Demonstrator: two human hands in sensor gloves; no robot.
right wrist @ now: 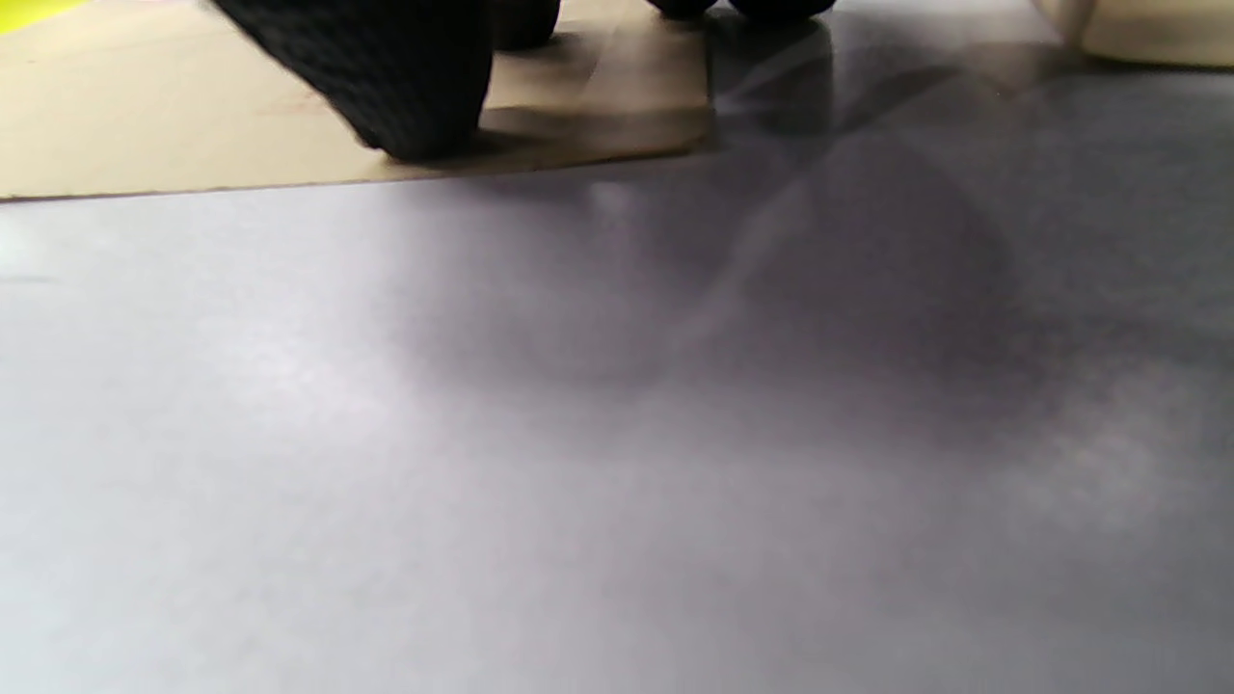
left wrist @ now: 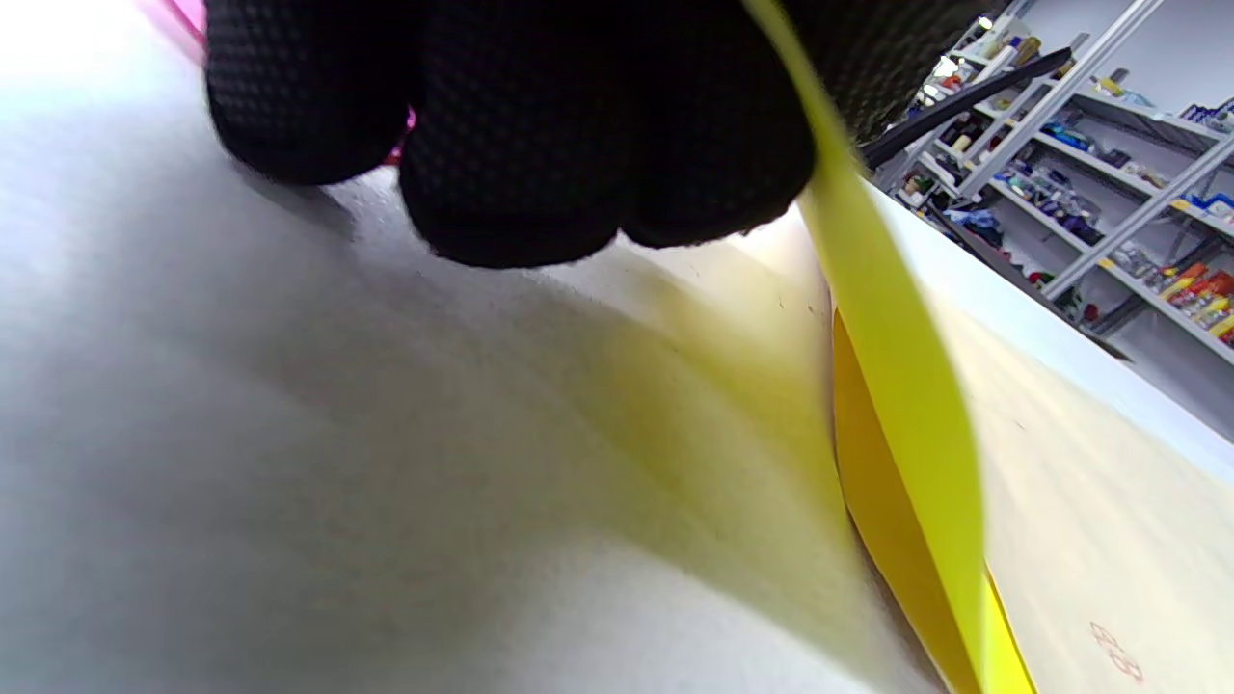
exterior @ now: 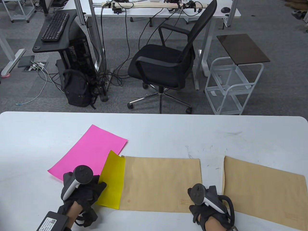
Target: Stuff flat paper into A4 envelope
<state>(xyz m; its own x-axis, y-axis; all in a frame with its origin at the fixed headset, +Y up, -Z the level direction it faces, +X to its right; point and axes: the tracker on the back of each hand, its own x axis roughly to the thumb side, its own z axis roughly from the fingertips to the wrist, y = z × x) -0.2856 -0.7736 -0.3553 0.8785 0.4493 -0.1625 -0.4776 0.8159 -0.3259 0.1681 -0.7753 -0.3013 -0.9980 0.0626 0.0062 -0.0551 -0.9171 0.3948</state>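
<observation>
Gloved left hand (exterior: 83, 191) is pinching the yellow paper (exterior: 112, 180), already partway inside the envelope (exterior: 160, 184). Right hand (exterior: 209, 208) fingers (right wrist: 405, 87) press flat on its near corner. I'd slide the sheet in low, so it doesn't buckle.

The tabletop (exterior: 216, 130) is plain white with a few faint dark scuff marks. On it lies a bright pink sheet (exterior: 89, 151), and beside that a vivid yellow sheet (exterior: 113, 180) showing at the end of a tan, kraft-brown envelope (exterior: 161, 185) with small reddish print along its near edge. A second envelope (exterior: 264, 192) of the same tan lies to the right, also with faint reddish print. Both hands, the left hand (exterior: 83, 192) and the right hand (exterior: 211, 211), wear black gloves with a fine woven texture; each tracker is black with a white handle.
</observation>
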